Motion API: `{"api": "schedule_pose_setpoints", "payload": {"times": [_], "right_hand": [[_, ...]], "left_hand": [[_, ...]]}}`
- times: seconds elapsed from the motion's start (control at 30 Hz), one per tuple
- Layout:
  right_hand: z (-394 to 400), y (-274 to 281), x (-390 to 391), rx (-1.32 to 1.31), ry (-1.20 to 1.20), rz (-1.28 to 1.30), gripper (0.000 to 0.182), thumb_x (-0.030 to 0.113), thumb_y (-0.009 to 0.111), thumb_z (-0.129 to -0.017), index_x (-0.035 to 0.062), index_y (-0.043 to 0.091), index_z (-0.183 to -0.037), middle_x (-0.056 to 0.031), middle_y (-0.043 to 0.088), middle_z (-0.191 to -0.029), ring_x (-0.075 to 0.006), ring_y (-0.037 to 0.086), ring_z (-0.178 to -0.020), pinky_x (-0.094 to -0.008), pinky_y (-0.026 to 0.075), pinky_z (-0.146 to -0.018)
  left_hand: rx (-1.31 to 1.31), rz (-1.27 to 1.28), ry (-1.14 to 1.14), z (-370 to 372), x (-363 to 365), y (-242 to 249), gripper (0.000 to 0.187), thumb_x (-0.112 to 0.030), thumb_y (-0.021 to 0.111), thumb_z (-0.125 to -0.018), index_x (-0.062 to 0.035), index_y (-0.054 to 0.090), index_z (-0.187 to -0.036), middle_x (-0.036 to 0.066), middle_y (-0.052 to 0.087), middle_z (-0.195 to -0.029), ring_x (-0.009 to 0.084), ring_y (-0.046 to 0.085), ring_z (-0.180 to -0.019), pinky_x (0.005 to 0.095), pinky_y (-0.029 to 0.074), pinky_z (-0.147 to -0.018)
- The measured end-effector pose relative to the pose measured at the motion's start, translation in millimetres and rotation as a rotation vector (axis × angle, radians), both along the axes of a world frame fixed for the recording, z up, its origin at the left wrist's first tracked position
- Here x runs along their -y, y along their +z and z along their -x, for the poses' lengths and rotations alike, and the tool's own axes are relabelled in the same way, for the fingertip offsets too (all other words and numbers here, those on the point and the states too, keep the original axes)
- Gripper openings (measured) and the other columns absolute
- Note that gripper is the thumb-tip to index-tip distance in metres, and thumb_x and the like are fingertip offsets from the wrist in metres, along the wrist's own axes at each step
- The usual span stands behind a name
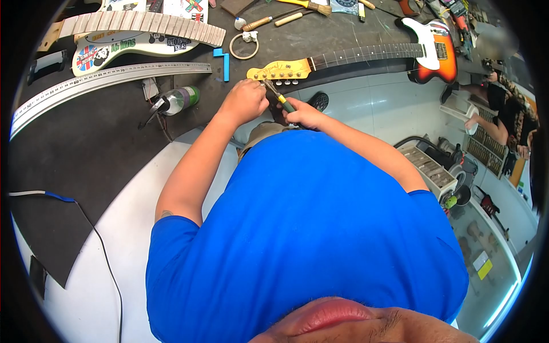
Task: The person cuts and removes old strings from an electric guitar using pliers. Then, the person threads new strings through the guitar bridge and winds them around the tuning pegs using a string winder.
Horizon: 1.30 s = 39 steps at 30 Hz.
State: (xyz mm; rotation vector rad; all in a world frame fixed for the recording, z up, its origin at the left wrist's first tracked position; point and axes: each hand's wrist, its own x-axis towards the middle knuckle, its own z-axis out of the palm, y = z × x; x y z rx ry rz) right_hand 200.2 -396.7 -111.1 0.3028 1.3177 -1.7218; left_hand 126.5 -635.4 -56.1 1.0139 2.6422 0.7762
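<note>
A sunburst electric guitar (437, 68) lies across the far edge of the bench, its neck pointing left. Its yellowish headstock (280, 70) carries a row of tuning pegs along the near side. Against the headstock's lower left end, my left hand (245, 103) is closed in a pinch; what its fingers hold is hidden. My right hand (306, 114) grips a pair of pliers (284, 103) with green and yellow handles. The metal jaws reach up to the tuning pegs, close beside my left fingertips. Whether the jaws bite on anything is too small to tell.
A blue string winder (222, 64), a roll of tape (245, 47) and a long metal ruler (108, 74) lie left of the headstock. Nearby stands a spray bottle (180, 99). A loose guitar neck (143, 22) rests farther back. Another person (509, 108) sits at right.
</note>
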Motion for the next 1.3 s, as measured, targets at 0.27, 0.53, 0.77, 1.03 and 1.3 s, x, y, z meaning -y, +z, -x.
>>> {"api": "schedule_pose_setpoints", "payload": {"times": [0.27, 0.53, 0.77, 1.03, 1.3], "right_hand": [[-1, 0, -1, -0.037, 0.075, -0.114, 0.042, 0.011, 0.067, -0.082, 0.0031, 0.059, -0.123, -0.0021, 0.057, -0.086, -0.0095, 0.051, -0.067, -0.0278, 0.041, -0.058], [-5, 17, -43, -0.238, 0.557, -0.47, 0.061, 0.025, 0.075, -0.08, 0.0043, 0.057, -0.134, -0.0163, 0.069, -0.112, -0.0263, 0.068, -0.104, -0.0393, 0.054, -0.087], [-56, 24, -147, -0.098, 0.367, -0.689, 0.075, 0.031, 0.077, -0.074, 0.0006, 0.056, -0.139, -0.0209, 0.07, -0.119, -0.0347, 0.068, -0.109, -0.0406, 0.053, -0.094], [-112, 58, -241, -0.117, -0.047, -1.013, 0.082, 0.027, 0.077, -0.068, -0.001, 0.053, -0.141, -0.0228, 0.067, -0.123, -0.0353, 0.066, -0.112, -0.0414, 0.052, -0.097], [-227, 61, -328, 0.038, -0.232, -1.171, 0.074, 0.026, 0.074, -0.069, -0.0015, 0.057, -0.136, -0.0216, 0.07, -0.112, -0.0325, 0.069, -0.104, -0.0409, 0.054, -0.089]], "left_hand": [[0.006, -0.035, 0.007, -1, 0, -2, 0.014, -0.015, 0.069, -0.079, -0.003, 0.064, -0.075, 0.014, 0.067, -0.082, 0.0341, 0.066, -0.087, 0.0472, 0.053, -0.083], [0.092, -0.046, 0.045, -21, 17, 2, 0.013, -0.012, 0.067, -0.083, -0.0018, 0.06, -0.079, 0.017, 0.063, -0.083, 0.0401, 0.061, -0.086, 0.0505, 0.051, -0.08], [0.181, -0.147, 0.165, -44, -5, 10, 0.014, -0.01, 0.064, -0.096, 0.0008, 0.06, -0.088, 0.021, 0.062, -0.088, 0.0438, 0.06, -0.089, 0.0519, 0.049, -0.08], [0.005, -0.24, 0.245, 78, -69, 36, 0.021, -0.017, 0.063, -0.098, 0.0026, 0.066, -0.091, 0.023, 0.066, -0.086, 0.043, 0.065, -0.084, 0.0487, 0.05, -0.075], [0.527, -0.609, 0.709, 184, -79, 17, 0.02, -0.013, 0.064, -0.101, 0.0038, 0.074, -0.108, 0.009, 0.077, -0.09, 0.0166, 0.072, -0.082, 0.0297, 0.057, -0.075]]}}
